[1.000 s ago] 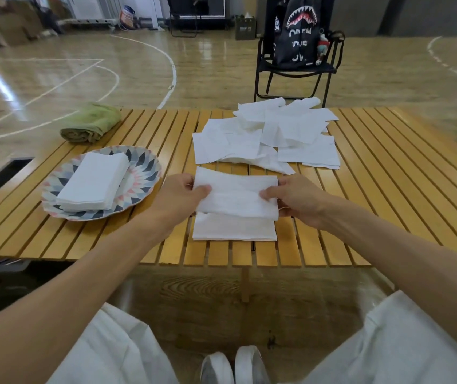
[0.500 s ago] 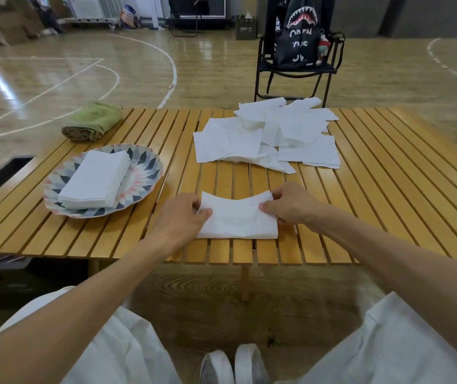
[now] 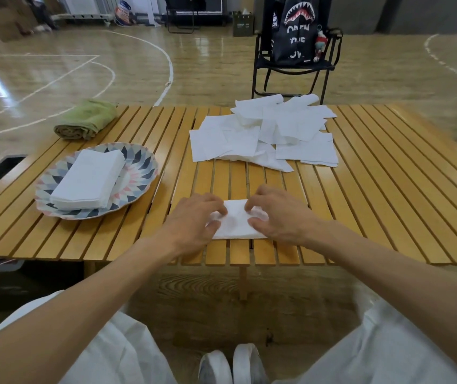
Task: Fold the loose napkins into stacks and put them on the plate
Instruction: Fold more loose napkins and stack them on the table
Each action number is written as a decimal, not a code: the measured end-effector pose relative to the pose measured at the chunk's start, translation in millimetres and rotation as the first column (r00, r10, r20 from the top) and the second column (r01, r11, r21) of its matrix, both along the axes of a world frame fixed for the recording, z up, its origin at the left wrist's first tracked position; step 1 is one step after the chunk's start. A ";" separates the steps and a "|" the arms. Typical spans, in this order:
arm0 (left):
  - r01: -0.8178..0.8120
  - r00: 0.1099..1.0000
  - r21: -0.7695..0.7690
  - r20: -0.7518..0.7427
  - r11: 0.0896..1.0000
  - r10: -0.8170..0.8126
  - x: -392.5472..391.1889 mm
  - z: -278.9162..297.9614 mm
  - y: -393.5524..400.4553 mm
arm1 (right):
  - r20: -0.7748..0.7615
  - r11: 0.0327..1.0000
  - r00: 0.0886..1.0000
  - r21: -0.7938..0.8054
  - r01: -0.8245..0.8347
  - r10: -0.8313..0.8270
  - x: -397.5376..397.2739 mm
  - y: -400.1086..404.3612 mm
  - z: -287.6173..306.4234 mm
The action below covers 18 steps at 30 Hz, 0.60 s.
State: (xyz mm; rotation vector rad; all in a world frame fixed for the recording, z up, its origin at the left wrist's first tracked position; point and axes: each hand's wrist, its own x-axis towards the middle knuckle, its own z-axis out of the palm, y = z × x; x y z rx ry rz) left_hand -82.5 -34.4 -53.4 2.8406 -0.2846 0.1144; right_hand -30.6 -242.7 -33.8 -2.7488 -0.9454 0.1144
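Note:
A folded white napkin (image 3: 235, 224) lies near the front edge of the slatted wooden table (image 3: 388, 195). My left hand (image 3: 197, 220) rests on its left part and my right hand (image 3: 277, 214) on its right part, fingers spread and pressing down on it. A patterned plate (image 3: 141, 173) at the left holds a stack of folded napkins (image 3: 88, 180). A loose pile of unfolded white napkins (image 3: 266, 134) lies at the back middle of the table.
A rolled green towel (image 3: 86, 120) lies at the table's back left corner. Behind the table stands a black folding chair (image 3: 294, 67) with a dark bag on it. My white-trousered knees and shoes show below the table edge.
The napkin's far half was folded down toward me, halving it. Both hands then moved inward over it and now press flat on the smaller folded piece.

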 end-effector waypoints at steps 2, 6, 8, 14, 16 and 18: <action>0.004 0.999 -0.002 -0.032 1.000 -0.004 2.4 1.4 -1.4 | -0.022 1.000 1.000 -0.019 -0.004 0.004 2.1 0.6 -3.1; -0.009 1.000 0.012 -0.008 1.000 0.009 18.3 7.7 -3.8 | -0.067 0.997 0.997 0.063 0.043 -0.039 16.0 3.2 -2.5; -0.064 0.997 -0.007 0.050 0.998 0.064 35.2 11.7 -7.1 | -0.037 0.987 0.995 0.124 0.100 -0.096 28.8 6.6 -2.6; -0.145 0.987 0.014 0.069 0.989 0.144 99.5 17.3 -19.7 | 0.064 0.944 0.962 0.222 0.244 -0.264 85.4 21.1 -6.9; -0.163 0.984 0.018 0.070 0.986 0.162 115.6 15.4 -24.6 | 0.105 0.933 0.946 0.228 0.277 -0.307 105.6 27.1 -7.4; -0.182 0.980 -0.001 0.085 0.983 0.181 125.7 13.1 -28.7 | 0.169 0.939 0.934 0.198 0.282 -0.316 121.7 34.0 -8.8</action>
